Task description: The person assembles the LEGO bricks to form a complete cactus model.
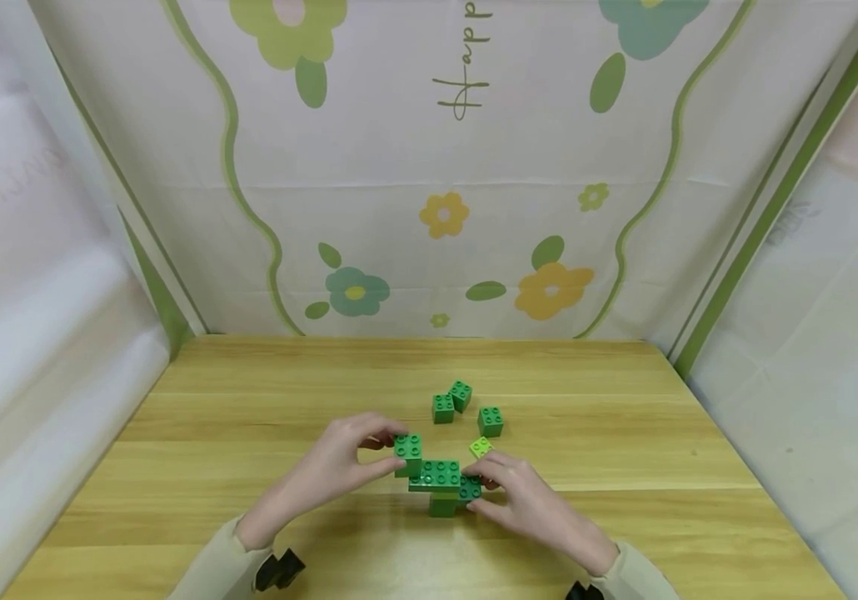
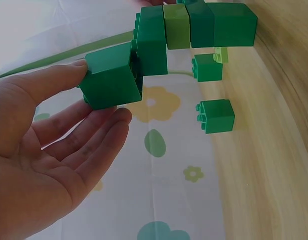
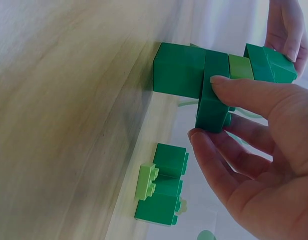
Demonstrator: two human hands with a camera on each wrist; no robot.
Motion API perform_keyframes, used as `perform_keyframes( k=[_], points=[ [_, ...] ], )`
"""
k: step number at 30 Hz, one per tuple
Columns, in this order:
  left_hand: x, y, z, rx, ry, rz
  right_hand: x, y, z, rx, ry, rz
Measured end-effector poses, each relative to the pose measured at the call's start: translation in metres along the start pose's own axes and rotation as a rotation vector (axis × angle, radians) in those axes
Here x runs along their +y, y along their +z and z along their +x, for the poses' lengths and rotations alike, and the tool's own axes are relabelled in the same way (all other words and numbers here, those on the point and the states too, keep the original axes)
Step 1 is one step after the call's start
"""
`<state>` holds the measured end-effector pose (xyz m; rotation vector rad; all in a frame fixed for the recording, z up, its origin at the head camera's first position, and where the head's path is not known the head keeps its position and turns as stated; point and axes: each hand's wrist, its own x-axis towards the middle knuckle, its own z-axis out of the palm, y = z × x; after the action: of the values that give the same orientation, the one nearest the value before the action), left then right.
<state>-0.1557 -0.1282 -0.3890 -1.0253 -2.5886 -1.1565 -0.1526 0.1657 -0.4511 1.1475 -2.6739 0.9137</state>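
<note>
My left hand [image 1: 333, 457] pinches a green toy brick [image 1: 407, 454] between thumb and fingers. That brick sits over the left end of a longer green brick [image 1: 440, 475], the top of a small stack; in the left wrist view it looks slightly tilted against it. Below the long brick come a light green piece [image 2: 177, 27], a dark green brick [image 3: 214, 107] that juts to the right, and a green block [image 3: 179, 70] at the base. With thumb and fingertips, my right hand [image 1: 525, 498] grips the jutting end of the dark green brick.
Behind the stack, two green bricks [image 1: 442, 408] stand close together, with another green brick [image 1: 491, 422] to their right. A flat light green brick [image 1: 481, 447] lies just beyond my right hand. Flower-patterned cloth [image 1: 399, 250] rises behind the wooden table [image 1: 249, 392] and along both sides.
</note>
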Motion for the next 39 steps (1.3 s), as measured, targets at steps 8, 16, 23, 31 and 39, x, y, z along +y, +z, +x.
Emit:
perform_keyframes(
  k=[8, 16, 23, 31, 39],
  points=[
    [0.0, 0.001, -0.002, -0.007, 0.016, -0.014, -0.001, -0.001, 0.0, 0.017, -0.025, -0.009],
    [0.002, 0.001, -0.004, -0.021, 0.025, -0.01, 0.0, 0.001, 0.0, 0.031, -0.047, -0.008],
    [0.003, 0.003, -0.006, -0.019, 0.011, -0.013, 0.001, 0.002, -0.001, 0.018, -0.02, 0.001],
    [0.001, 0.012, -0.008, -0.047, -0.018, -0.081, 0.0, 0.001, -0.001, 0.012, -0.008, 0.012],
    [0.001, 0.013, -0.012, -0.064, -0.077, -0.155, 0.001, 0.001, -0.001, 0.026, -0.034, -0.001]
  ],
)
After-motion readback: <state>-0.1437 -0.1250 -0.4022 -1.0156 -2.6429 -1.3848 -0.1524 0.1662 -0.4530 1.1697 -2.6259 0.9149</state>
